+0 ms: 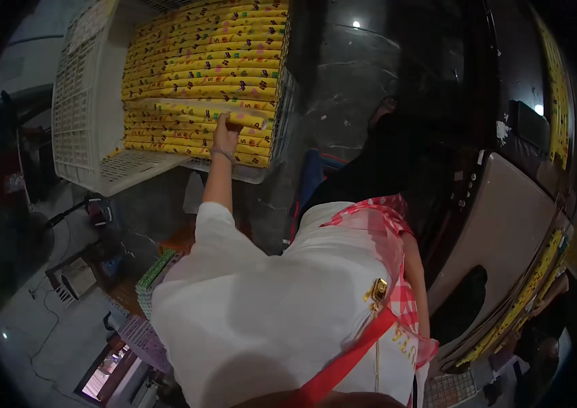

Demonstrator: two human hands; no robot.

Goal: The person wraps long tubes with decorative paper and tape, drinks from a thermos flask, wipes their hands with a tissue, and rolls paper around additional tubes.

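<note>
My left hand (226,138), with a band at the wrist, reaches up to a yellow patterned roll (248,120). Its fingers are closed around the roll near one end. The roll lies on top of several rows of similar yellow patterned rolls (203,71), stacked closely in a pale plastic crate (88,129). Part of my right arm (415,275) shows beside the white shirt, but my right hand is not visible.
A dark marbled floor (346,81) lies beside the crate. At the right are a grey-brown panel (506,211) and more yellow patterned material (520,306). Green-edged stacks (156,272) stand at the lower left. A red strap (350,357) crosses the white shirt.
</note>
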